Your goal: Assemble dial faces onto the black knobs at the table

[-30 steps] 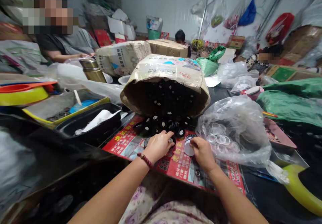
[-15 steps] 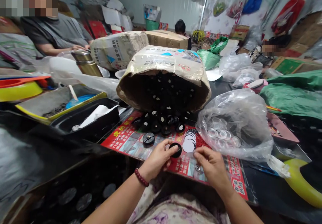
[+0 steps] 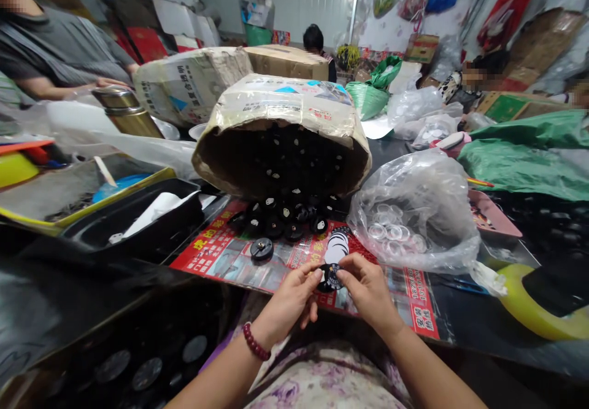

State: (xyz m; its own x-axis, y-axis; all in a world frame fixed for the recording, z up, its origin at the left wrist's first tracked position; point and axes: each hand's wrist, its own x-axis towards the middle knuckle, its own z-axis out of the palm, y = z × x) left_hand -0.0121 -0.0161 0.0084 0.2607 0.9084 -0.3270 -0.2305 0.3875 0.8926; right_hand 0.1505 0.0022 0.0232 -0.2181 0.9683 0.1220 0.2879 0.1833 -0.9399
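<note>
Head view, left to right. Black tray (image 3: 138,231) sits far out at 9 o'clock of the hands, untouched. One loose black piece (image 3: 261,249) lies alone on the red printed sheet (image 3: 216,259), at 10 o'clock of the left hand (image 3: 289,301).

Change: a second ago both hands were up at the spilled pile (image 3: 285,222) under the tipped cardboard box (image 3: 280,121). Half a second ago the left hand had a black cap (image 3: 329,277) lifted, with the right hand (image 3: 368,289) just apart from it. Now the two hands meet on the cap, pulled back toward the body. My read: picking is over and fitting is under way, with the right hand likely pressing something into the cap.

Left hand: thumb and forefinger pinch the cap's left edge, other fingers curled under. Right hand: thumb and forefinger pinch its right edge, the rest folded.

Cap: small, round, black, held just above the sheet's near edge and tilted toward the camera. Pale flecks show on its face, too small to tell what.

White discs (image 3: 337,246) are stacked at 12 o'clock of the cap. Clear plastic bag (image 3: 427,176) of clear rings lies at 2 o'clock, not touched.
</note>
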